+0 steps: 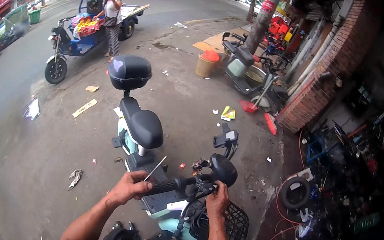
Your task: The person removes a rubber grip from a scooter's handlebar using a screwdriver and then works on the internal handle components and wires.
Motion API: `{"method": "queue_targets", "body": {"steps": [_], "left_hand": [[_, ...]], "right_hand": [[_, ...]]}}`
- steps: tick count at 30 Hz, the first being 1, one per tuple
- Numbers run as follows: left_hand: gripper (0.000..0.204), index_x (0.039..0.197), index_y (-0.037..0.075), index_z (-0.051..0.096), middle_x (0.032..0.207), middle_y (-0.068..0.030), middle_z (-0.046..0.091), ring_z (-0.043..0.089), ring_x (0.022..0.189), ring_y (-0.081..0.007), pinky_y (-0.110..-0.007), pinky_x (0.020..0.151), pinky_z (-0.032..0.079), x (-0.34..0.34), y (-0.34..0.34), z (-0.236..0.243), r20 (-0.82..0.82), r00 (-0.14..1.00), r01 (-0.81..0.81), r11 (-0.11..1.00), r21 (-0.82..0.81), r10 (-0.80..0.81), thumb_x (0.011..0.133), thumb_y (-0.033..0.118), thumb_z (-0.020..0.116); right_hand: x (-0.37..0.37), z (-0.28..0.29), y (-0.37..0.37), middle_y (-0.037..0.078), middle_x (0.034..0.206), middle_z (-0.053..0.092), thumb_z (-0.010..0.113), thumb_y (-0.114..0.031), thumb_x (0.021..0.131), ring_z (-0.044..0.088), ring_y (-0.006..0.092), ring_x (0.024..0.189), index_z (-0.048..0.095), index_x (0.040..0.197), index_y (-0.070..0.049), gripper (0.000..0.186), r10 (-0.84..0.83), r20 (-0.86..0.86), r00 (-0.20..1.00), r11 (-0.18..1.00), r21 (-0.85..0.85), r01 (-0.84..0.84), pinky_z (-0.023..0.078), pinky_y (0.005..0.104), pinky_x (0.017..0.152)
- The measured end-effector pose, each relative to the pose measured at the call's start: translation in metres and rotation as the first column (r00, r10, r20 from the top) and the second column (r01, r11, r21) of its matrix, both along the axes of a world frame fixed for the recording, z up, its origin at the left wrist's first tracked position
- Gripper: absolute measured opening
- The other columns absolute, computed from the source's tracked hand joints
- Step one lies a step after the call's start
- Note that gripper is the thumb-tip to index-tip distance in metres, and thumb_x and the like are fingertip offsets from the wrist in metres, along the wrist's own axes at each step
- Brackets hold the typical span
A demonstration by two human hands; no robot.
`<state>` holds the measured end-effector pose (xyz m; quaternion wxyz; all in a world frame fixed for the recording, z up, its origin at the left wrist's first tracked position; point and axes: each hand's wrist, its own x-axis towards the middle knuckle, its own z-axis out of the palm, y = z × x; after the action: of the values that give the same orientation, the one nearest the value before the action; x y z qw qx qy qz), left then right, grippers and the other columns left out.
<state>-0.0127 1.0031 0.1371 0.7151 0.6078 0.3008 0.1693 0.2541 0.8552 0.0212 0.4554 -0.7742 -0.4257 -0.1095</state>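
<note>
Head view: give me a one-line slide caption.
Left hand at a black grip, right hand at the handlebar of a pale-green scooter with a front basket.

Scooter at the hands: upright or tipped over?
Upright: the scooter has its black seat above its footboard. Whether its stand is down, I cannot tell.

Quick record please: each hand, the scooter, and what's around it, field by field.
Left hand: curled at the outer end of the black handlebar grip; thin pale rod jutting up beside it
Right hand: at the handlebar, near its middle; exact hold unclear
Scooter: pale green and white, black seat, black top box behind
Front basket: black, beside the right forearm
Right side: loose tire, brick wall
Upper left: person beside blue three-wheeler
</note>
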Motion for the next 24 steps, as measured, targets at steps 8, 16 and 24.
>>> {"method": "queue_targets", "body": {"steps": [8,16,24], "left_hand": [[0.055,0.093,-0.004,0.059,0.059,-0.004,0.053,0.046,0.04,-0.0084,-0.02,0.036,0.036,0.006,-0.005,-0.013,0.109,0.99,-0.099,0.992,0.077,0.09,0.07,0.045,0.067],[0.048,0.092,0.001,0.056,0.059,0.0,0.049,0.034,0.035,-0.0028,-0.02,0.034,0.036,0.004,-0.003,-0.024,0.199,0.978,-0.089,0.991,0.102,0.067,0.08,0.047,0.062],[0.049,0.094,0.0,0.055,0.058,-0.0007,0.047,0.039,0.038,-0.0061,-0.022,0.036,0.037,0.007,-0.006,-0.023,0.202,0.979,-0.069,0.981,0.184,0.031,0.083,0.048,0.057]], "right_hand": [[0.006,-0.01,-0.014,0.014,0.102,0.065,0.053,-0.005,0.088,0.066,0.0291,0.088,0.053,0.115,-0.005,0.027,0.15,-0.439,0.886,0.982,0.169,-0.083,0.051,0.0349,0.076],[0.017,-0.002,-0.01,0.006,0.093,0.06,0.055,-0.006,0.092,0.056,0.0101,0.082,0.05,0.109,-0.002,0.019,0.395,-0.795,0.46,0.893,0.449,0.01,0.046,0.0228,0.072],[0.013,-0.001,-0.013,0.01,0.092,0.066,0.051,-0.018,0.093,0.064,0.021,0.081,0.061,0.106,-0.003,0.022,0.142,-0.528,0.837,0.981,0.191,-0.046,0.049,0.0312,0.073]]}}
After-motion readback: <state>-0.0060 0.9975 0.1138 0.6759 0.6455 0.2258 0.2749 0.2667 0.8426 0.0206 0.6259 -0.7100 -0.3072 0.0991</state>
